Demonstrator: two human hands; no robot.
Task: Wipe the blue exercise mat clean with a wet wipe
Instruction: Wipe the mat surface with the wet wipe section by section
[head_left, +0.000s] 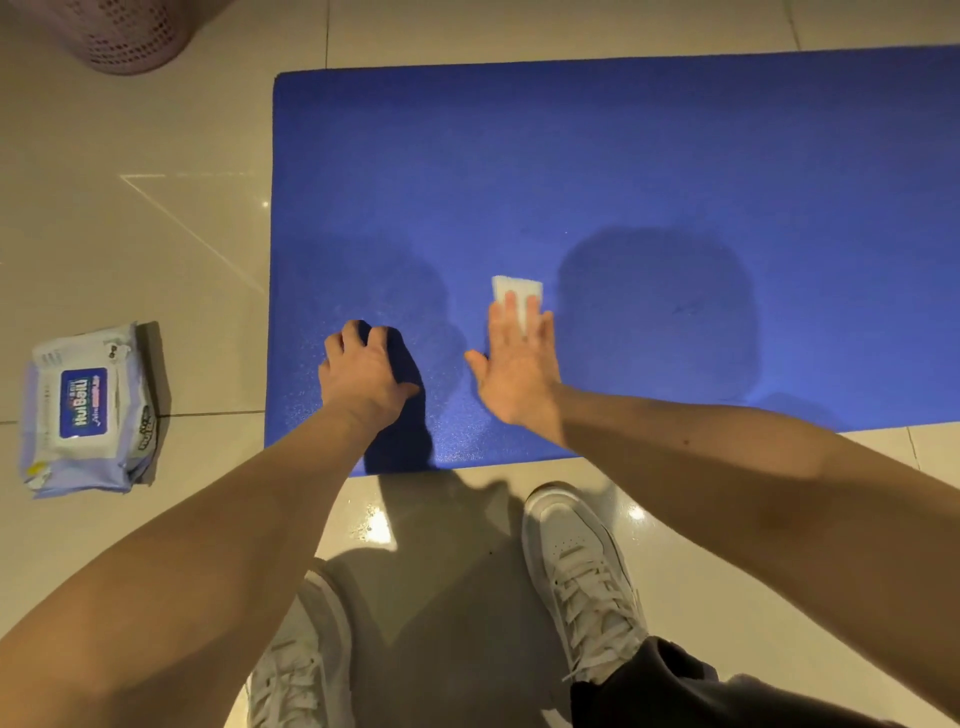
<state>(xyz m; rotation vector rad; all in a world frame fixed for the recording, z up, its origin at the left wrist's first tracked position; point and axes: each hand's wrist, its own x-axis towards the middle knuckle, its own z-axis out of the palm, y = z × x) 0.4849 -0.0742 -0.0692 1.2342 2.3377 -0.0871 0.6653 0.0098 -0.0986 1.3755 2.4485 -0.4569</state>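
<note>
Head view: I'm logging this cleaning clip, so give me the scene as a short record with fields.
mat: blue exercise mat, flat on the tiled floor
wipe: white wet wipe, folded, on the mat
right hand: flat, straight fingers pressing the wipe
left hand: fingers curled, resting on the mat, nothing seen in it
wipe pack: on the floor, left of the mat, apart from it
basket: pink, perforated, far left corner
shoes: white sneakers at the mat's near edge
</note>
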